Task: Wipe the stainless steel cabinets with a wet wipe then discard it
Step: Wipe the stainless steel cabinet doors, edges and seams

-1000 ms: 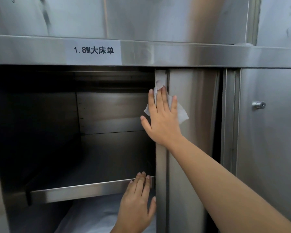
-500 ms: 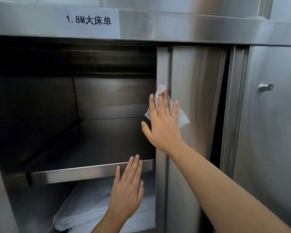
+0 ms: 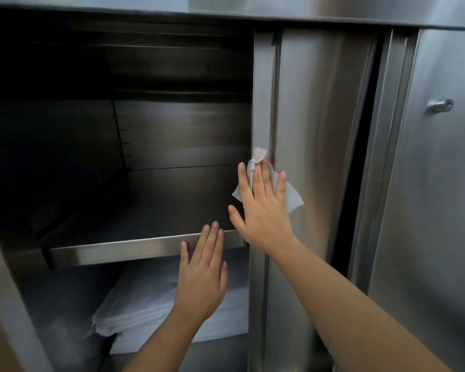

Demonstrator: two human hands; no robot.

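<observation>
A stainless steel cabinet stands open in front of me, its sliding door [image 3: 317,135] pushed to the right. My right hand [image 3: 263,208] lies flat with straight fingers on the door's left edge and presses a white wet wipe [image 3: 293,196] against the steel. Corners of the wipe stick out above and to the right of the fingers. My left hand [image 3: 203,277] is held flat in front of the inner shelf's front edge [image 3: 113,251], fingers straight, holding nothing; whether it touches the shelf I cannot tell.
Folded white linen [image 3: 140,310] lies in the compartment under the shelf. A second cabinet door [image 3: 435,197] with a small round lock [image 3: 440,105] closes the right side. The upper compartment is dark.
My right hand has slid the wipe down the door's edge. My left hand has moved a little to the right along the shelf edge. The view has tilted down, and the label has left the frame.
</observation>
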